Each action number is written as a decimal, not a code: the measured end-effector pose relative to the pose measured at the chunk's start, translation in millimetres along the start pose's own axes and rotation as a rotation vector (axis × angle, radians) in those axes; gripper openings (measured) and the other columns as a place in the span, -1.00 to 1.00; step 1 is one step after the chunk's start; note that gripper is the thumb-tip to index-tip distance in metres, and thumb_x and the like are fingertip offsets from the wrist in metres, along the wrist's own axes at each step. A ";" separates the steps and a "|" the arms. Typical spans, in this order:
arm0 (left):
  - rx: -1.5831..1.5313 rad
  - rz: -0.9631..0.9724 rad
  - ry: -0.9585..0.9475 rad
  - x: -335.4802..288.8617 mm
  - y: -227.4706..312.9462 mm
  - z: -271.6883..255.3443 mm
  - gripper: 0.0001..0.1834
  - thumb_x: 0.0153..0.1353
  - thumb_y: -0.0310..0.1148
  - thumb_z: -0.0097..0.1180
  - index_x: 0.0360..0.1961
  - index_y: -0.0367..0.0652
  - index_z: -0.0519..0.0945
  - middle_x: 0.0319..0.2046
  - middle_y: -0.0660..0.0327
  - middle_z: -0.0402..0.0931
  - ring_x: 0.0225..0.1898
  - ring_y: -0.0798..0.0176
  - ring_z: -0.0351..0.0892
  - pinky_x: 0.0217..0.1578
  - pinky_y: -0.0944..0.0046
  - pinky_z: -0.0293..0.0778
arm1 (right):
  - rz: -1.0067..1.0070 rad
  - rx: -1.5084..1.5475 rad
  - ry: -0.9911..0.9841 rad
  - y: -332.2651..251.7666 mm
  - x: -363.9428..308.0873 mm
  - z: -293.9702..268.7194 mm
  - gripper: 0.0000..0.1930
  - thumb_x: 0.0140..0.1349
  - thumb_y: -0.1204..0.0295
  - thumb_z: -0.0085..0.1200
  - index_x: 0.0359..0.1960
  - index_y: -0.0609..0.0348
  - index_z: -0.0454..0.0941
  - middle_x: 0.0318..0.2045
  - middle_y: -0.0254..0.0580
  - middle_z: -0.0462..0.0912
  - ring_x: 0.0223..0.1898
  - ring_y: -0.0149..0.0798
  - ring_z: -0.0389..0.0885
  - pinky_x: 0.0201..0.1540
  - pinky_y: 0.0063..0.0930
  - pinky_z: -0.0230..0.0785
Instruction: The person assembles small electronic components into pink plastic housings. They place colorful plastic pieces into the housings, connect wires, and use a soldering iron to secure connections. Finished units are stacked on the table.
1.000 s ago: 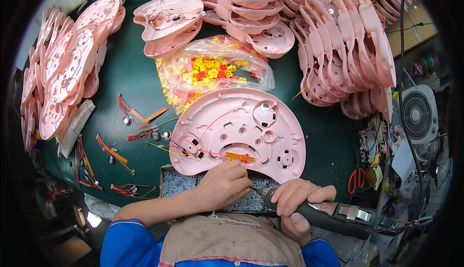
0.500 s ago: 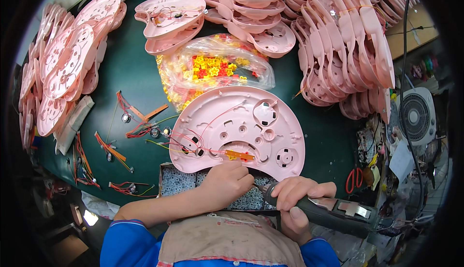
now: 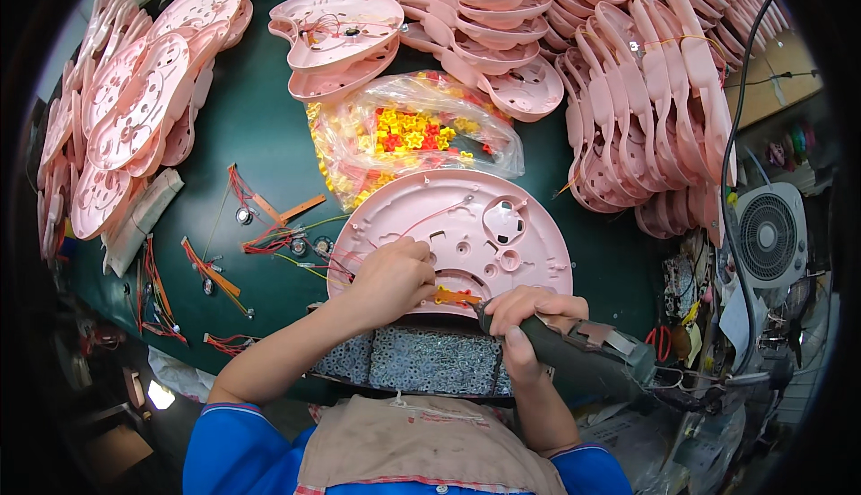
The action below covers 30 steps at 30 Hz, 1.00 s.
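In front of me lies a pink plastic shell (image 3: 529,253), a rounded half-moon, hollow side up. An orange circuit strip (image 3: 465,299) sits in its lower middle, with small yellow and red pieces beneath it. My left hand (image 3: 392,282) is closed over the shell's left part, at the strip's left end. Its fingertips are pressed together, and what they hold is hidden. My right hand (image 3: 531,317) grips a dark electric screwdriver (image 3: 583,356), whose front end meets the strip's right end. The bit itself is hard to see. Red wires run from the shell to the left.
A tray of small metal screws (image 3: 435,360) stands between me and the shell. Beyond lies a clear bag (image 3: 413,132) of yellow and red star pieces. Wired strips (image 3: 211,271) lie left. Pink shells are stacked left (image 3: 134,109) and right (image 3: 628,109); red scissors (image 3: 659,343) and a fan (image 3: 769,235) are right.
My left hand has moved from the screw tray up onto the shell. My right hand has brought the screwdriver up and left, its front end now at the orange strip.
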<state>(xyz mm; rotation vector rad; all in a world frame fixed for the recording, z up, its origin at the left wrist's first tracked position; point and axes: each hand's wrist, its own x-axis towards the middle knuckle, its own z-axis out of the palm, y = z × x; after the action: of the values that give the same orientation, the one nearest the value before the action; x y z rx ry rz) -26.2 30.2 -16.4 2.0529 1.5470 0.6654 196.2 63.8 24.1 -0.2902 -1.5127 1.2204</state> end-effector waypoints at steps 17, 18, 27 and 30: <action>-0.134 0.089 0.112 -9.9 13.5 -14.3 -0.91 0.14 -0.39 0.34 -0.32 -0.13 0.71 -0.30 0.17 0.61 -0.19 0.01 0.58 -0.14 0.03 0.51 | 0.047 0.052 0.226 8.5 1.0 8.7 -0.54 0.20 0.59 0.15 0.05 0.10 0.19 -0.53 -0.13 0.53 -0.52 -0.22 0.54 -0.27 -0.12 0.61; -0.190 0.129 0.148 -14.9 16.7 -10.9 -0.88 0.12 -0.44 0.36 -0.30 -0.14 0.69 -0.31 0.17 0.61 -0.21 0.01 0.59 -0.15 0.04 0.51 | 0.049 0.101 0.256 -3.1 5.1 11.6 -0.53 0.19 0.55 0.18 0.06 0.08 0.21 -0.56 -0.16 0.53 -0.53 -0.21 0.54 -0.26 -0.12 0.59; -0.441 0.439 0.308 -27.6 39.3 16.2 -0.80 0.09 -0.56 0.35 -0.29 -0.16 0.58 -0.36 0.17 0.54 -0.28 0.03 0.58 -0.26 0.10 0.54 | 0.083 0.268 0.294 -57.2 6.7 16.9 -0.49 0.15 0.46 0.31 0.05 0.06 0.27 -0.54 -0.18 0.58 -0.61 -0.25 0.55 -0.36 -0.22 0.58; -0.478 0.422 0.364 -33.2 44.4 14.2 -0.78 0.07 -0.56 0.40 -0.30 -0.16 0.59 -0.37 0.18 0.56 -0.29 0.06 0.58 -0.27 0.12 0.55 | 0.112 0.305 0.294 -59.5 6.3 22.4 -0.50 0.15 0.47 0.31 0.04 0.06 0.27 -0.54 -0.17 0.57 -0.61 -0.25 0.55 -0.35 -0.22 0.58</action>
<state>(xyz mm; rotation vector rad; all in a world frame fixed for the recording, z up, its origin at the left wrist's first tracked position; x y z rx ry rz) 7.3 -13.9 -2.1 1.9545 0.9784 1.4770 200.0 30.8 78.6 -0.3377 -1.0537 1.4092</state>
